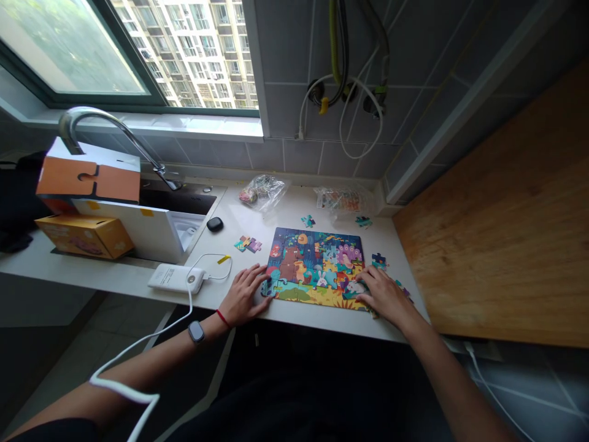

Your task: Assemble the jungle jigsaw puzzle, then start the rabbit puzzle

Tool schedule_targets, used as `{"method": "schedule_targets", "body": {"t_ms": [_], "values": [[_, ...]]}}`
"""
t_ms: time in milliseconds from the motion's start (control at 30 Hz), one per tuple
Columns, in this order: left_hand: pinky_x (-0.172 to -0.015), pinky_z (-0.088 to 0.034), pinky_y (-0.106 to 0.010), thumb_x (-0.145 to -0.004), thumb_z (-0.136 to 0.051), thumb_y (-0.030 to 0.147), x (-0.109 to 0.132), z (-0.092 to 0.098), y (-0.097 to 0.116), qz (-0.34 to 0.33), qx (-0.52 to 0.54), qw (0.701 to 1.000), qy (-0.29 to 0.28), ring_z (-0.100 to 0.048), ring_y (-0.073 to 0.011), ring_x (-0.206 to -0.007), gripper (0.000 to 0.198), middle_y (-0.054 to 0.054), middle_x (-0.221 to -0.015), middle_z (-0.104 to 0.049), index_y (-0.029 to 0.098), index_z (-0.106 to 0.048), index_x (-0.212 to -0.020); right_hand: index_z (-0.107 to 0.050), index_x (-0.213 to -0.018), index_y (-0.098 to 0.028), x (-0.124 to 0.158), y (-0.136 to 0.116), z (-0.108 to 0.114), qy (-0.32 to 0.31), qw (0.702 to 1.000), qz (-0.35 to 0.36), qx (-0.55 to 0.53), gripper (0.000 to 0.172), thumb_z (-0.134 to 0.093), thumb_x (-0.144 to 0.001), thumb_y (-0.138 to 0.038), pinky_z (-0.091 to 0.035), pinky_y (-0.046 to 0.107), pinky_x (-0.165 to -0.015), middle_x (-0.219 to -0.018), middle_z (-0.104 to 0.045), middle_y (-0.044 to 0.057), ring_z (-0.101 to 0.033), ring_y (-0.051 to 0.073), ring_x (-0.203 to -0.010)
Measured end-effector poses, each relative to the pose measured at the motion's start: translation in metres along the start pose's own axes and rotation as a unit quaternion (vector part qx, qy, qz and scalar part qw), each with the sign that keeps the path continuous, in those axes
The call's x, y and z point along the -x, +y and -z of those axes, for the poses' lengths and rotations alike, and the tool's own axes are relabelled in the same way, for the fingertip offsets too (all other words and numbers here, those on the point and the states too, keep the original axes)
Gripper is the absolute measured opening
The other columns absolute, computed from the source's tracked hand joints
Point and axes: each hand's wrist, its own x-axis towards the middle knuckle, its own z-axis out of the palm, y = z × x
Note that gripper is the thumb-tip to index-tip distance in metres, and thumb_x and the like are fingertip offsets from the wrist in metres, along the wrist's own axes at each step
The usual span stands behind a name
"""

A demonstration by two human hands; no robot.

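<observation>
A colourful animal jigsaw puzzle (317, 261) lies largely assembled on the white counter. My left hand (243, 296) rests at its left edge, fingers spread and holding nothing, with thumb and fingertips by the border. At the lower right of the picture, my right hand (384, 296) has thumb and fingers closed on a puzzle piece (353, 288) with a pale animal on it; the fingers partly hide it. Loose pieces lie around: a dark blue piece (379, 261) beside my right hand, a teal piece (308, 220) and another piece (363, 221) above, and a small cluster of pieces (248, 244) at left.
Two clear plastic bags (264, 193) (345, 199) lie along the wall. A white power bank (177, 278) with a cable and a black earbud case (215, 224) are at left. Boxes (87, 236) stand by the sink under a faucet (115, 123). A wooden panel (501, 245) borders the right.
</observation>
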Motion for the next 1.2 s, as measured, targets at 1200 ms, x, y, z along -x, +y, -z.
{"method": "schedule_targets", "body": {"t_ms": [1200], "values": [[-0.118, -0.041, -0.054, -0.098, -0.062, 0.041, -0.002, 0.002, 0.002, -0.015, -0.014, 1.000, 0.006, -0.048, -0.0350, -0.148, 0.045, -0.015, -0.156, -0.056, 0.022, -0.057, -0.138, -0.078, -0.120, -0.028, 0.024, -0.062, -0.031, 0.078, 0.995, 0.036, 0.043, 0.028, -0.078, -0.092, -0.024, -0.058, 0.048, -0.099, -0.139, -0.066, 0.014, -0.061, 0.035, -0.128]]}}
